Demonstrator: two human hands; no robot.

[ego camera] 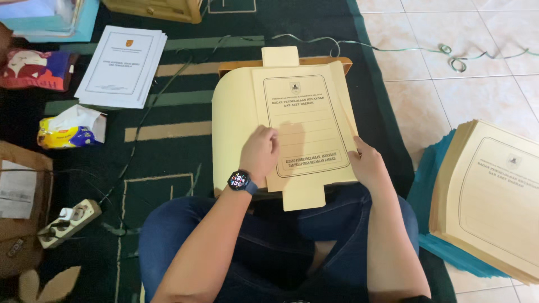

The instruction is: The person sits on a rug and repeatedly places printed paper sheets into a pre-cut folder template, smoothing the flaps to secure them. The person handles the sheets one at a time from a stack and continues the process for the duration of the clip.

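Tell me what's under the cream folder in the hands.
Under the cream printed cardboard folder lies a blank cream sheet on a wooden tray; anything between them is covered.

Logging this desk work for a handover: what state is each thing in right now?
left hand: flat on the folder, holding nothing
right hand: gripping the folder's right edge
cream folder: flaps unfolded, lying on a stack
folder pile: stacked flat on the floor
tissue pack: opened
white booklets: closed, stacked
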